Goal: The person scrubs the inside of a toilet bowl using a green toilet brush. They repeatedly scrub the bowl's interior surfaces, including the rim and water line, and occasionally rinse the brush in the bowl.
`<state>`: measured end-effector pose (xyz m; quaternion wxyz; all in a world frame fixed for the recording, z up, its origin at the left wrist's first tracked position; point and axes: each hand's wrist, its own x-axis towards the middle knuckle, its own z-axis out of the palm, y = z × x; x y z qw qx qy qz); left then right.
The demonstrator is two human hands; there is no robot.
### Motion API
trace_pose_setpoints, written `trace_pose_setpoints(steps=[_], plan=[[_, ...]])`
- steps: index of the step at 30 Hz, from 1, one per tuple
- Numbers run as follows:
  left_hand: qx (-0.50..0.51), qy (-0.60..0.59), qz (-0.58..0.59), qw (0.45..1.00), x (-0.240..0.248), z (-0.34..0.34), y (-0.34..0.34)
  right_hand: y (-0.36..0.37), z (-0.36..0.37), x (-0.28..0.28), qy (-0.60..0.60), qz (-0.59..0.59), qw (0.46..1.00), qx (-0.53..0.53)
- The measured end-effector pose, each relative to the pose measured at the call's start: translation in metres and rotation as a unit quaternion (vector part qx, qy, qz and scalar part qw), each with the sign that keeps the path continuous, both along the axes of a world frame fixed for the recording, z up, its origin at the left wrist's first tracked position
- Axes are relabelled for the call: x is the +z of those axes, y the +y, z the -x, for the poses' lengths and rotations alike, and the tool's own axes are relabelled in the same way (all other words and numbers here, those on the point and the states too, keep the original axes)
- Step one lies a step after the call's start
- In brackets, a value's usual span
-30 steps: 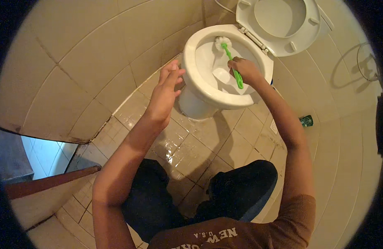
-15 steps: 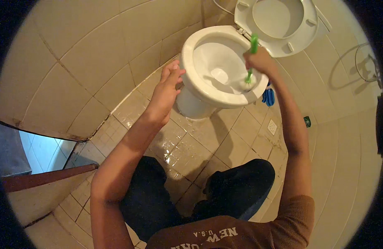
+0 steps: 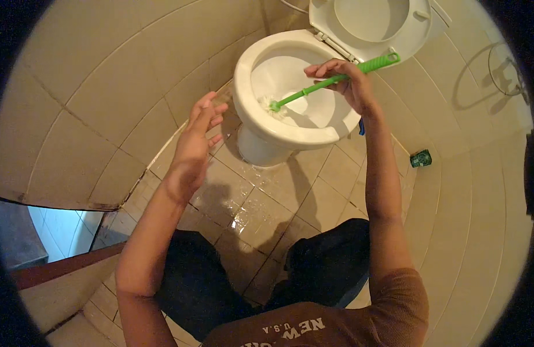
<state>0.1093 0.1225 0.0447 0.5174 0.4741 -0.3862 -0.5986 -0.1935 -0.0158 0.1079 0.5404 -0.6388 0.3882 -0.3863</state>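
A green toilet brush [image 3: 316, 87] slants across the white toilet bowl [image 3: 256, 124]. Its pale bristle head [image 3: 272, 107] rests against the inner left wall of the bowl, under the rim. My right hand [image 3: 351, 84] grips the handle just below its thick ribbed end, above the right side of the bowl, with the fingers partly stretched out. To the left of the toilet, my left hand [image 3: 198, 130] hangs in the air, apart from the rim. It holds nothing, and its fingers are spread.
The toilet seat and lid [image 3: 414, 37] stand raised behind the bowl. A small dark green packet [image 3: 421, 158] lies on the floor by the right wall, and a blue thing [image 3: 361, 127] shows partly behind the bowl. Wet patches shine on the floor tiles [image 3: 249, 214].
The brush head has swept from the right side of the bowl to the left, and the handle now lies flatter. My left hand has drawn left, away from the rim.
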Motion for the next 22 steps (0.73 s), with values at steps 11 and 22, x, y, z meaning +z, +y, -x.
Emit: trace_pose_setpoints(steps=[11,22], plan=[[0.022,-0.014,0.001,1.0,-0.001,-0.011,0.007,-0.01,0.038,-0.026,-0.078,-0.167,0.982,0.037],[0.038,-0.067,-0.042,0.996,-0.033,-0.007,-0.003,-0.005,-0.011,-0.064,-0.188,-0.076,0.969,-0.144]])
